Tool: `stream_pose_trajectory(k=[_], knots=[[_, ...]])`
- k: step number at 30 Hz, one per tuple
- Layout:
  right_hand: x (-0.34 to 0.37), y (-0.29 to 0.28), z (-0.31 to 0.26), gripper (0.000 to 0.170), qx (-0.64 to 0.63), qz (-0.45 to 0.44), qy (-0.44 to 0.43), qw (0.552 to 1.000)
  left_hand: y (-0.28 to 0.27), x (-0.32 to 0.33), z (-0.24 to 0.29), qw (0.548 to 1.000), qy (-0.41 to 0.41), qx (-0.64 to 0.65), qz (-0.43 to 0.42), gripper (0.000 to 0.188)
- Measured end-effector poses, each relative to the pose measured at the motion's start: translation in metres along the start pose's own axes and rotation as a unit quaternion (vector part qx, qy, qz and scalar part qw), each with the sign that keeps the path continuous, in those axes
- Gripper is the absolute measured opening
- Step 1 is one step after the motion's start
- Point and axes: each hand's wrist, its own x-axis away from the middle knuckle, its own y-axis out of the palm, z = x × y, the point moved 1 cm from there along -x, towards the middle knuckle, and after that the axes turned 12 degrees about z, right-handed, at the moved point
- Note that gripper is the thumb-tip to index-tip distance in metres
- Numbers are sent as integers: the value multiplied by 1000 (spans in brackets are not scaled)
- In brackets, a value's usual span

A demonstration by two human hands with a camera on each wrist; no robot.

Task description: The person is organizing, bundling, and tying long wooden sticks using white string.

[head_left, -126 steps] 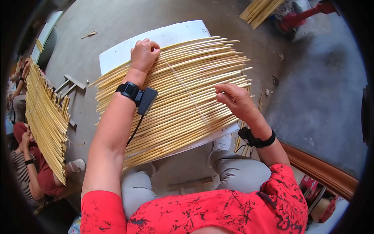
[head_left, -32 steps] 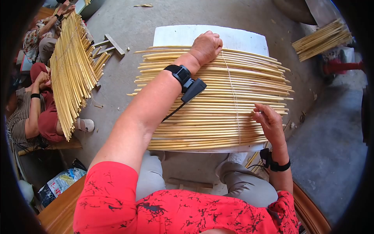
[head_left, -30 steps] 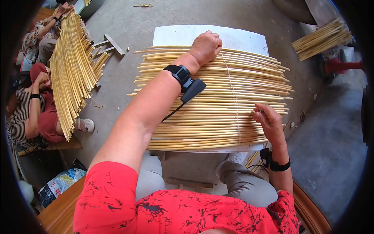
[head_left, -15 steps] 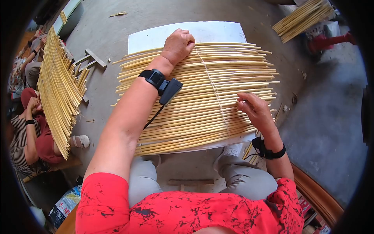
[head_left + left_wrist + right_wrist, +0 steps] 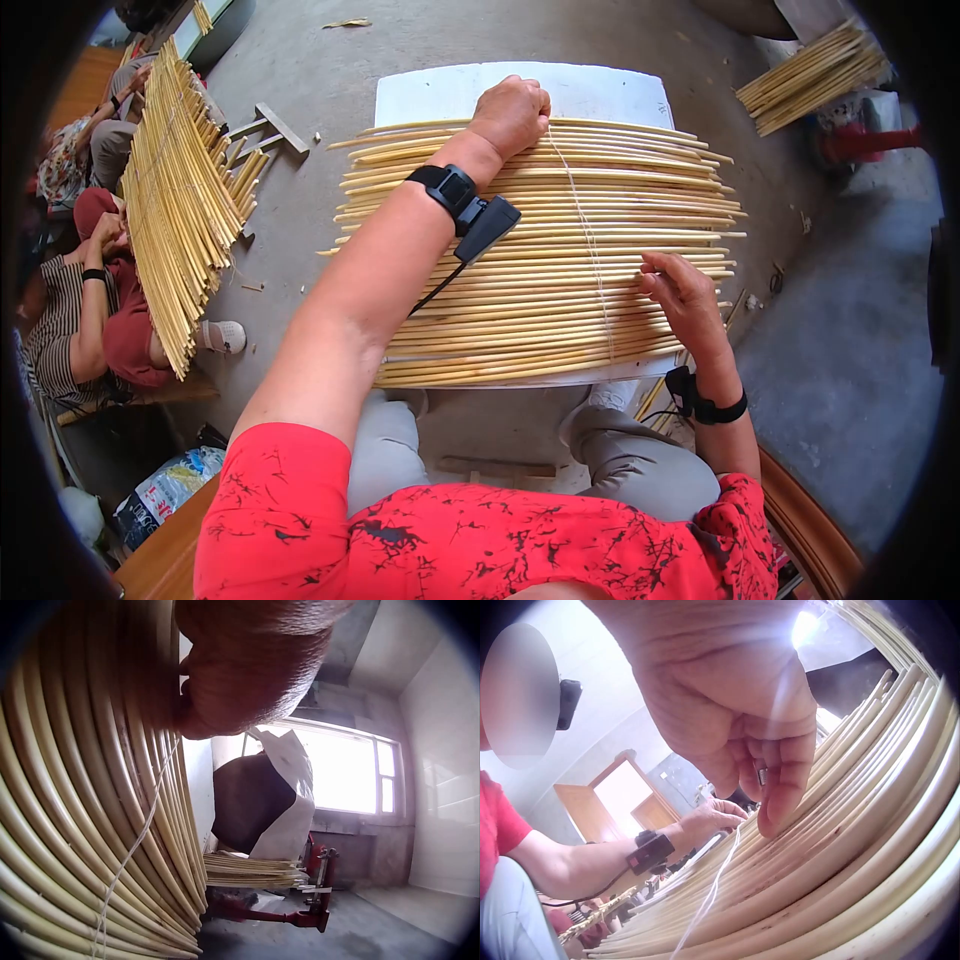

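Note:
A mat of slender, pale yellow sticks [image 5: 510, 290] lies across a white board [image 5: 440, 92]. White string [image 5: 575, 190] runs over the sticks from the far edge to the near one. At the far edge my left hand [image 5: 510, 115] pinches the string with curled fingers; in the left wrist view the string [image 5: 154, 799] leads down from its fingertips. My right hand [image 5: 685, 300] hovers close over the mat's right part, its fingers loosely bent. A small silvery metal piece [image 5: 763, 776] shows among those fingers in the right wrist view, perhaps a ring.
At the left, other people sit beside a second stick mat [image 5: 180, 200], near a small wooden stool [image 5: 280, 130]. A bundle of sticks [image 5: 815, 75] lies at the back right beside a red metal tool [image 5: 870, 143]. My knees [image 5: 640, 465] are under the near edge.
The head view has swung back and forth, shifting everything in frame. My left hand stays at the mat's far edge and my right hand over its right part, with little change.

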Motion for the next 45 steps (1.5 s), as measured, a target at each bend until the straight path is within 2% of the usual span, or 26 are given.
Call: stream_pose_trajectory(k=[5, 7, 8, 19, 22, 30, 31, 33, 36, 45], knots=[[-2, -1, -4, 21, 8, -2, -6, 1000, -8, -11, 12, 996, -23, -65, -57, 8], [-3, 0, -5, 21, 5, -1, -6, 1000, -12, -12, 21, 987, -43, -116, -101, 15], [-3, 0, -4, 21, 2, -1, -6, 1000, -7, -8, 18, 993, -17, -116, -33, 11], [0, 0, 6, 22, -12, 13, 3, 1000, -4, -3, 12, 996, -1, -87, -8, 10], [-1, -3, 2, 22, 12, -3, -6, 1000, -1, -3, 8, 998, 6, -64, -4, 9], [-3, -5, 5, 20, 48, 42, -47, 997, -5, -4, 0, 999, 24, 48, 8, 6], [-2, -4, 12, 19, 32, 41, 9, 999, -2, 0, -2, 996, 28, 81, 9, 6], [-5, -8, -3, 18, -19, 78, 11, 997, -5, -4, -6, 995, 83, 45, 6, 8], [-4, -8, 4, 15, -24, 84, 47, 995, -7, -7, -2, 995, 85, 45, -15, 9], [-7, -9, -4, 15, 2, 57, 32, 998, 0, -6, -4, 988, 152, 28, -1, 8]])
